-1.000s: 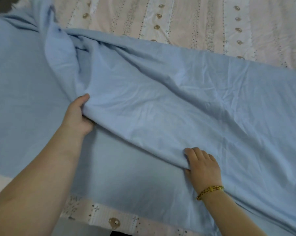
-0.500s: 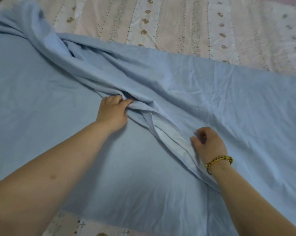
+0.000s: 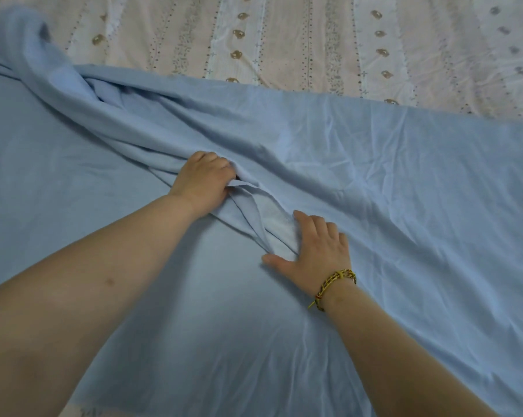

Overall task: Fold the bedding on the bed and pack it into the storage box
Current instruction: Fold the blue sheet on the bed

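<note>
A large light-blue sheet (image 3: 389, 182) covers most of the bed, with a bunched ridge of folds running from the upper left down to the middle. My left hand (image 3: 204, 182) grips that ridge, fingers curled into the cloth. My right hand (image 3: 317, 251), with a braided bracelet at the wrist, lies flat with fingers spread, pressing the sheet's folded edge just below and right of my left hand. The storage box is not in view.
Beyond the blue sheet, a pink and white patterned bed cover (image 3: 314, 40) spans the far side of the bed. A strip of the same cover shows at the bottom left edge (image 3: 82, 410).
My left hand moved right along the sheet and took hold of the bunched ridge. My right hand let go of the edge, opened, and now presses flat on the fold.
</note>
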Motion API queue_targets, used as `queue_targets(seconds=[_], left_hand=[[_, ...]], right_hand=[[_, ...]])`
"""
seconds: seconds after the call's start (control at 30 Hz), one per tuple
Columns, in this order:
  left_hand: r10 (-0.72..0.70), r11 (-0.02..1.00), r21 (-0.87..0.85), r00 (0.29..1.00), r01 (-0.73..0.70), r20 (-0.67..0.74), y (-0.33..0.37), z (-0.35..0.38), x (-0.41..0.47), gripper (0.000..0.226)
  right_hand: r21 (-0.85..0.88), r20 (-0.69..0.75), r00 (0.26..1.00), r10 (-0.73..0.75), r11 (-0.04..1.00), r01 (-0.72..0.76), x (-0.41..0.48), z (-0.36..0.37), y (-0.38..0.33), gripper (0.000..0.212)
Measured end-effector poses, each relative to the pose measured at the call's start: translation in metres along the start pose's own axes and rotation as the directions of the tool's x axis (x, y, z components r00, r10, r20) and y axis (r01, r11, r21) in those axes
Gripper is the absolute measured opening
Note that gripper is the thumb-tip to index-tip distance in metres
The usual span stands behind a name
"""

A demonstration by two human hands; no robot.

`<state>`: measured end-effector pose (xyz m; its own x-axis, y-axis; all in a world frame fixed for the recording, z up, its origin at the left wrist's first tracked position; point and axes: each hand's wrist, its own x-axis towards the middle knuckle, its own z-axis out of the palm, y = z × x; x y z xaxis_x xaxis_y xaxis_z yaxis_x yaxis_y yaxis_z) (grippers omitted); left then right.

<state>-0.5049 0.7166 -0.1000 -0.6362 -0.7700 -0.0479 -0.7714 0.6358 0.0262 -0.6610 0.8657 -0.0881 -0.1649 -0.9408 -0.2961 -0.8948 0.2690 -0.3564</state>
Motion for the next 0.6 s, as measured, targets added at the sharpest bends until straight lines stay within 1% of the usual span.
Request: queue_targets(seconds=[0.03,0.07,0.1,0.17,0.2,0.23,0.27,0.3,0.33,0.37,0.4,0.43,0.5,0.57,0.6], left_hand=[[-0.035,0.998,-0.045,0.999,0.037,0.034,0.0,0.0,0.0,0.023],[-0.059,0.995,-0.079,0.997,0.063,0.049,-0.001,0.001,-0.001,0.022],[-0.076,0.991,-0.11,0.995,0.082,0.058,-0.002,0.0,-0.003,0.02],[-0.122,0.973,-0.185,0.989,0.137,0.087,-0.005,-0.002,-0.007,0.018],[-0.138,0.965,-0.209,0.986,0.156,0.097,-0.009,-0.003,-0.01,0.019],[-0.143,0.961,-0.224,0.985,0.161,0.096,-0.009,-0.004,-0.011,0.021],[-0.142,0.961,-0.227,0.985,0.16,0.094,-0.009,-0.006,-0.013,0.024],[-0.139,0.961,-0.229,0.985,0.158,0.098,-0.01,-0.007,-0.015,0.026],[-0.134,0.96,-0.231,0.985,0.155,0.107,-0.012,-0.008,-0.017,0.027],[-0.128,0.962,-0.229,0.986,0.15,0.109,-0.014,-0.009,-0.021,0.028],[-0.113,0.967,-0.217,0.989,0.132,0.097,-0.016,-0.01,-0.026,0.027],[-0.087,0.974,-0.204,0.994,0.099,0.069,-0.017,-0.012,-0.03,0.025],[-0.016,0.983,-0.183,1.0,0.018,0.012,-0.024,-0.013,-0.041,0.019],[0.001,0.995,-0.097,0.997,0.006,0.071,-0.034,-0.019,-0.056,0.017],[-0.013,1.0,-0.011,0.994,0.014,0.108,-0.039,-0.021,-0.063,0.015]], right_hand=[[-0.034,0.013,1.0,-0.003,0.999,0.004,0.002,0.001,-0.003,0.084],[-0.078,-0.007,1.0,-0.021,0.997,0.02,0.004,0.002,-0.005,0.078],[-0.129,-0.017,0.999,-0.031,0.991,0.028,0.005,0.005,-0.006,0.068],[-0.165,-0.071,0.997,-0.028,0.986,0.015,0.004,0.008,-0.01,0.047],[-0.185,-0.161,0.986,-0.052,0.983,0.022,0.007,0.011,-0.014,0.037],[-0.159,-0.287,0.954,-0.093,0.986,0.049,0.009,0.013,-0.015,0.028],[-0.149,-0.351,0.926,-0.141,0.984,0.093,0.01,0.011,-0.017,0.022],[-0.176,-0.36,0.919,-0.164,0.979,0.106,0.01,0.009,-0.019,0.021],[-0.177,-0.25,0.957,-0.146,0.979,0.103,0.01,0.008,-0.02,0.024],[-0.174,-0.149,0.979,-0.136,0.979,0.109,0.009,0.011,-0.02,0.029],[-0.133,-0.068,0.991,-0.119,0.985,0.109,0.009,0.012,-0.018,0.033],[-0.119,-0.026,0.995,-0.101,0.988,0.097,0.008,0.012,-0.016,0.035],[-0.101,-0.044,0.997,-0.059,0.993,0.054,0.005,0.011,-0.013,0.032],[-0.086,-0.052,0.999,-0.015,0.996,0.011,0.0,0.01,-0.014,0.029],[-0.097,-0.132,0.99,-0.052,0.995,0.039,-0.004,0.011,-0.016,0.026]])
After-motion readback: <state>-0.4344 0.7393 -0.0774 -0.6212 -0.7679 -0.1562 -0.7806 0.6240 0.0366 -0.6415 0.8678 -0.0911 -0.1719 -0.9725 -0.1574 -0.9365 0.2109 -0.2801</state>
